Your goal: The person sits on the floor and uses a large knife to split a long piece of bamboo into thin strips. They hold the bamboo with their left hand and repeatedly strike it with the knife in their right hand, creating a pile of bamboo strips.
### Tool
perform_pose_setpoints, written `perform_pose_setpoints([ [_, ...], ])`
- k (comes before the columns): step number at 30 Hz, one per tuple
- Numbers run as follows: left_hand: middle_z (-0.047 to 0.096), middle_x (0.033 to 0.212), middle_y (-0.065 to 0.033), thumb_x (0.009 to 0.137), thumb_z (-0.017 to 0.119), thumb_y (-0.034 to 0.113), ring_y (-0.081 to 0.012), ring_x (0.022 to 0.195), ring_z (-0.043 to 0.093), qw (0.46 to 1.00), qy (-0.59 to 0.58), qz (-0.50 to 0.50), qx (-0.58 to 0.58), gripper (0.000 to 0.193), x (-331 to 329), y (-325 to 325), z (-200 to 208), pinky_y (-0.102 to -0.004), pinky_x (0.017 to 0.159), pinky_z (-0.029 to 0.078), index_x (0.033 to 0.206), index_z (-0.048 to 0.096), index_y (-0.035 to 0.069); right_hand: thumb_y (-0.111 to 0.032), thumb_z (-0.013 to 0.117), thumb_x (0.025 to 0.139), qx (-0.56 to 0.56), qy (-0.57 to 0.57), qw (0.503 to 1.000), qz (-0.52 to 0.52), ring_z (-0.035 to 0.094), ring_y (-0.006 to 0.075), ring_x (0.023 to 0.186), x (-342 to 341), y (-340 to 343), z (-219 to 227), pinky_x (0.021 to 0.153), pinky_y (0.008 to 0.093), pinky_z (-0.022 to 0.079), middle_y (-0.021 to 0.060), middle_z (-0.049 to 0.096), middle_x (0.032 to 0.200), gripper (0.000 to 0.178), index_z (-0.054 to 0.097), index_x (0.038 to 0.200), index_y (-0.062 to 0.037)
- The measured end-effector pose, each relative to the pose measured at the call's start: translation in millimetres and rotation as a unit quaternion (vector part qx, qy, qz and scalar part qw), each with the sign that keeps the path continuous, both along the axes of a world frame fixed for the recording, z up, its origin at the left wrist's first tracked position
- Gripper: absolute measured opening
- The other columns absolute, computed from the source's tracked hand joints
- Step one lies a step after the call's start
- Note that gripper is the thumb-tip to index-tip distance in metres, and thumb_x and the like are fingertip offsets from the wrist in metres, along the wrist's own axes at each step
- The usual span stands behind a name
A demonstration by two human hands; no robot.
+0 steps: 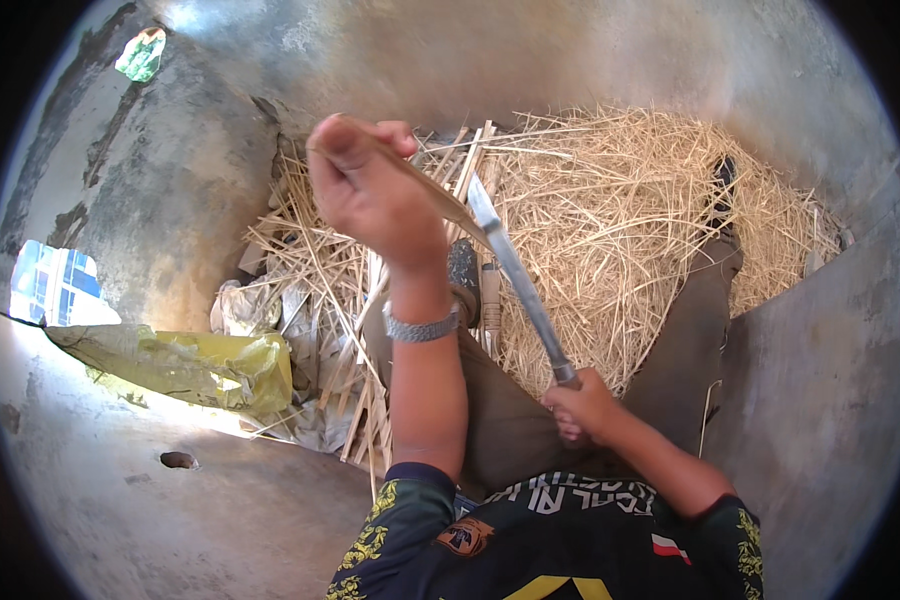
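My left hand [380, 200] is raised at the upper middle, a grey band round its wrist. Its fingers close on a thin bamboo strip [445, 200], which slants down to the right. Lower right, my right hand [582, 408] wraps round the handle of a long knife [522, 278]. The grey blade points up and to the left, with its upper part beside the strip's free end. Whether blade and strip touch, I cannot tell.
A large heap of pale shavings [610, 220] covers the floor between and around my legs. Loose bamboo strips [315, 235] lie to the left, near a yellow plastic sheet [240, 365]. Grey walls [530, 60] surround me closely, with holes on the left side.
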State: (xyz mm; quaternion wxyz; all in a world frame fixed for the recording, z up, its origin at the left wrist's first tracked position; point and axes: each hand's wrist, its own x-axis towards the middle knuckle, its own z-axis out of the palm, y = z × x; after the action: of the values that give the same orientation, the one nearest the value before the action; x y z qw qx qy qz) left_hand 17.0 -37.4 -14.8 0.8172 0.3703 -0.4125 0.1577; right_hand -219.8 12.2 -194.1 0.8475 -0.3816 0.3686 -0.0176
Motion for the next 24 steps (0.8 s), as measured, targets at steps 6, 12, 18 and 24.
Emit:
perform_pose_setpoints([
  [6,0.051,0.071,-0.0044,0.107,0.047,0.045,-0.0148,0.062,0.052,0.993,0.002,-0.116,-0.035,0.048,18,11,5,-0.029,0.063,0.044,0.08,0.049,0.006,-0.012,0.066,0.086,-0.305,0.015,0.949,-0.081,0.05,0.0065,0.05,-14,-17,35,0.047,0.0274,0.038,-0.0011,0.054,0.057,0.024,0.055,0.067,-0.0027],
  [12,0.05,0.069,-0.0046,0.107,0.045,0.046,-0.0146,0.062,0.05,0.983,-0.013,-0.183,-0.024,0.049,17,6,6,-0.03,0.063,0.044,0.08,0.051,0.005,-0.014,0.066,0.085,-0.22,0.004,0.974,-0.052,0.05,0.0051,0.05,-12,1,12,0.045,0.0271,0.037,-0.0012,0.053,0.054,0.025,0.055,0.065,-0.0035],
  [18,0.051,0.072,-0.0049,0.108,0.047,0.041,-0.013,0.062,0.051,0.984,-0.024,-0.173,-0.033,0.046,1,8,6,-0.028,0.062,0.043,0.081,0.05,0.003,-0.014,0.068,0.085,-0.299,0.05,0.952,-0.044,0.047,0.0044,0.051,-29,-12,62,0.048,0.0246,0.036,-0.0038,0.051,0.057,0.024,0.055,0.067,-0.0047],
  [24,0.05,0.072,-0.005,0.106,0.045,0.048,-0.0159,0.066,0.049,0.995,0.0,-0.095,0.024,0.05,-12,8,5,-0.0306,0.065,0.042,0.079,0.049,0.006,-0.013,0.068,0.088,-0.194,0.018,0.979,-0.052,0.048,0.0067,0.046,-29,8,9,0.044,0.0261,0.037,-0.0022,0.052,0.055,0.024,0.054,0.069,-0.0055],
])
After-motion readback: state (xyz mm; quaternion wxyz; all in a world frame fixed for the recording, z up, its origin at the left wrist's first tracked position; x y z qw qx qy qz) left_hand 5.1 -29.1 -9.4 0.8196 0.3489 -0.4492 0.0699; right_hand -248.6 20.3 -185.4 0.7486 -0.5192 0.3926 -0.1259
